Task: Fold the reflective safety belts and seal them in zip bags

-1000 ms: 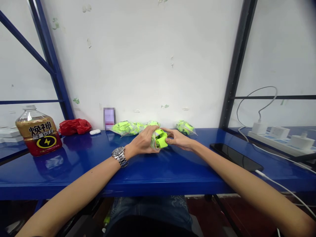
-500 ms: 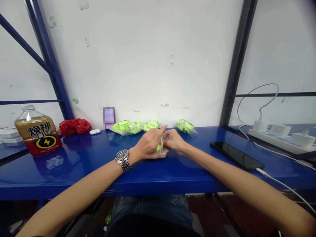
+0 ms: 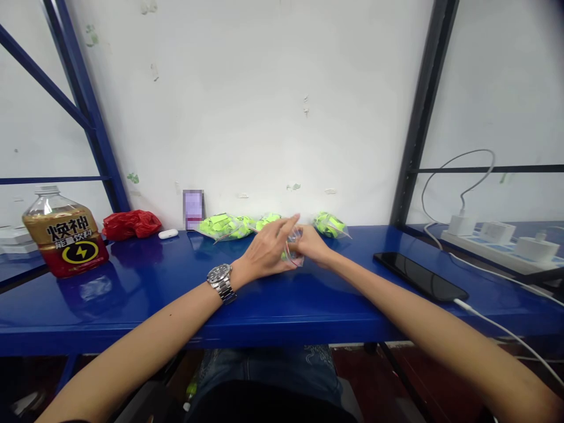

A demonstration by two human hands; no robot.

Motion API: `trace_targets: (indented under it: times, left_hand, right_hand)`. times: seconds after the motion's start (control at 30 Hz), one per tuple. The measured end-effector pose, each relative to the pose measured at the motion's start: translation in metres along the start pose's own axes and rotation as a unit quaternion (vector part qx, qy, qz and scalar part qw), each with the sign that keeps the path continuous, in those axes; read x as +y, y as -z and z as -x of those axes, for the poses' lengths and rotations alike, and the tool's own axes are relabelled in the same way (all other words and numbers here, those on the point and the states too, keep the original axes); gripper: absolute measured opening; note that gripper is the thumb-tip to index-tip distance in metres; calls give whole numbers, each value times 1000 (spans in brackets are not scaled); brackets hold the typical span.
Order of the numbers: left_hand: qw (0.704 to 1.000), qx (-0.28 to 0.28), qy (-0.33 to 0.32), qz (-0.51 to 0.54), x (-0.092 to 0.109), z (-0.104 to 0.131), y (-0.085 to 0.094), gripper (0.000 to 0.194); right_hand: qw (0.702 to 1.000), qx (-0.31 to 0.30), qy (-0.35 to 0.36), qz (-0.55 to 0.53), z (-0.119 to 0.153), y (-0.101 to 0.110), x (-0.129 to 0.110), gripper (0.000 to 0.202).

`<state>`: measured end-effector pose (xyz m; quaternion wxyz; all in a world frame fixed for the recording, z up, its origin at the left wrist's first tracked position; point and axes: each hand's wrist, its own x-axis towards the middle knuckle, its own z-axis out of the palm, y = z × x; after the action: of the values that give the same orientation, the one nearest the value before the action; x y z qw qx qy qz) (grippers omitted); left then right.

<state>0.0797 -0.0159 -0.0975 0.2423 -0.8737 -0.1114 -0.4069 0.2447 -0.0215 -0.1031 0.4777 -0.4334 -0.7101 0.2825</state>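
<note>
Above the blue tabletop, my left hand [image 3: 267, 249], with a metal watch on its wrist, grips a small clear plastic bag [image 3: 298, 260] that has a red line along its edge. A bit of bright yellow-green shows within the bag. My right hand [image 3: 314, 244] meets it from the other side, its curled fingers at the bag's mouth and seemingly inside. The tips of those fingers are hidden, so what they hold cannot be seen. Behind the hands lie clear bags of yellow-green pieces: one bag [image 3: 224, 226] at left, another bag [image 3: 268, 221] partly covered, a third bag [image 3: 330, 224] at right.
On the left stand a large drink bottle [image 3: 66, 235], a red plastic bag [image 3: 132, 225] and a small white case [image 3: 168, 234]. A black phone [image 3: 420, 276] with a white cable lies at right, near a power strip [image 3: 484, 249]. A white wall rises behind the table [image 3: 282, 326].
My right hand has moved slightly and its fingers are now deeper at the bag's mouth, which stands wider. The left hand keeps its grip. The view has shifted a little.
</note>
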Motion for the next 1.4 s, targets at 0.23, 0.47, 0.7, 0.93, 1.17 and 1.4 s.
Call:
trace_targets:
  times: [0.23,0.47,0.7,0.93,1.17,1.4]
  left_hand:
    - [987,53,149,15,-18,-3,6,116]
    - [975,-97,184,84,-24,-9,37,81]
    - [952,-238,148,120,-72,-35,93,39]
    - [921,-264,219,182,-89,-38,101,32]
    - [894,-169,263,321,-82,-31,88,31]
    - [951,-132,226,166,-84,-23,77,14]
  right_hand:
    - [991,-13,128,-34,9,27,-27,32]
    - [961,-114,204,149,16,35,-37,24]
    - [966,-87,209,127,-8,54,-35,22]
    - [953,-64,218,202,-26,77,-64,28]
    - [952,-47,230,196,-27,79,-64,25]
    - [944,7,272,188,-27,72,-46,35]
